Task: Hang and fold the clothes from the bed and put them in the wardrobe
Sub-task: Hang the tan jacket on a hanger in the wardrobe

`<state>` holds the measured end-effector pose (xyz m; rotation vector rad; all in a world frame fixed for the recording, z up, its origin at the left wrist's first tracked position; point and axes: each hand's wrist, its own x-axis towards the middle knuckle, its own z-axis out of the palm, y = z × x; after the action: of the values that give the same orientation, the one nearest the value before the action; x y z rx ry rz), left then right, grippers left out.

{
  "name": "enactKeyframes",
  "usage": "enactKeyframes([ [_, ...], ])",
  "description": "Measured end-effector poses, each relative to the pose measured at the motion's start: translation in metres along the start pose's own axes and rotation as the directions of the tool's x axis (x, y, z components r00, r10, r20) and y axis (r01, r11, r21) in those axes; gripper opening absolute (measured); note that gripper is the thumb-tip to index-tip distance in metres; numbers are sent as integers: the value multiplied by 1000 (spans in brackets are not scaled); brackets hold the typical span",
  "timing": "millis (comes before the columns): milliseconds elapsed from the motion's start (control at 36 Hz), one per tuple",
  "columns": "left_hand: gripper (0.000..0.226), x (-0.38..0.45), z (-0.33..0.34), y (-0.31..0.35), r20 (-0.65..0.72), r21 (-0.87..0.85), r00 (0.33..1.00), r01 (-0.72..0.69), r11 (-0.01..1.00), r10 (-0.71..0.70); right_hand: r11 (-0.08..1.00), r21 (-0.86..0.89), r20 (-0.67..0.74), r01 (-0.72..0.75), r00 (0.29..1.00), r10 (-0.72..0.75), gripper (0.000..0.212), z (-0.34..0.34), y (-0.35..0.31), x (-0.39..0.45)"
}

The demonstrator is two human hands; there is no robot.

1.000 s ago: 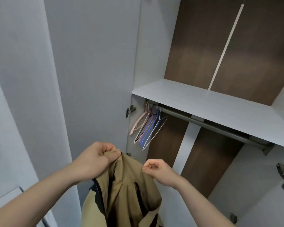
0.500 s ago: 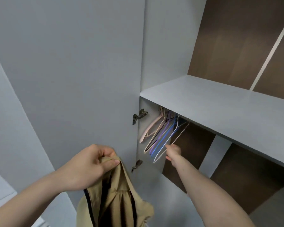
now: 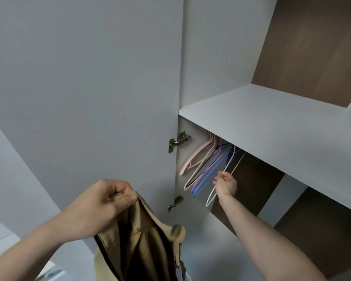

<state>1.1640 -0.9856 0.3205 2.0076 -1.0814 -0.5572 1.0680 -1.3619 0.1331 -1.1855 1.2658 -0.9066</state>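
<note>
my left hand (image 3: pixel 101 207) is clutching the tan jacket (image 3: pixel 138 244) at 7 o'clock, while my right hand (image 3: pixel 225 182) pinches the white wire hanger (image 3: pixel 221 179) at 3 o'clock. i'd say we're at the hanger-fetching step; next it needs unhooking from under the shelf (image 3: pixel 272 126).

Right hand (image 3: pixel 225 182) left the jacket — now pinches white hanger (image 3: pixel 221 179).

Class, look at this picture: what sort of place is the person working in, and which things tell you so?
Most likely a bedroom's built-in wardrobe: coloured hangers hang under a grey shelf, beside an open hinged door.
</note>
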Motion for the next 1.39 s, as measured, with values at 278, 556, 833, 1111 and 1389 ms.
enactKeyframes([
  [278,28,-13,13,-11,54,-34,999,-7,999,9,992,33,-54,121,991,-119,15,-44,-11,-52],
  [556,28,-55,-4,-23,135,-143,988,-53,988,72,995,0,-4,105,995,-105,16,-113,35,-189],
  [833,26,-130,-22,-44,147,-100,988,-35,994,50,981,-149,193,126,977,-96,12,-135,89,-346],
  [1111,27,-207,-36,-46,160,-156,981,-88,984,113,944,-205,598,257,797,-87,50,-117,79,-487],
  [1389,31,-261,-71,-59,107,-54,979,-166,985,171,914,-253,655,316,751,-78,32,-93,79,-526],
])
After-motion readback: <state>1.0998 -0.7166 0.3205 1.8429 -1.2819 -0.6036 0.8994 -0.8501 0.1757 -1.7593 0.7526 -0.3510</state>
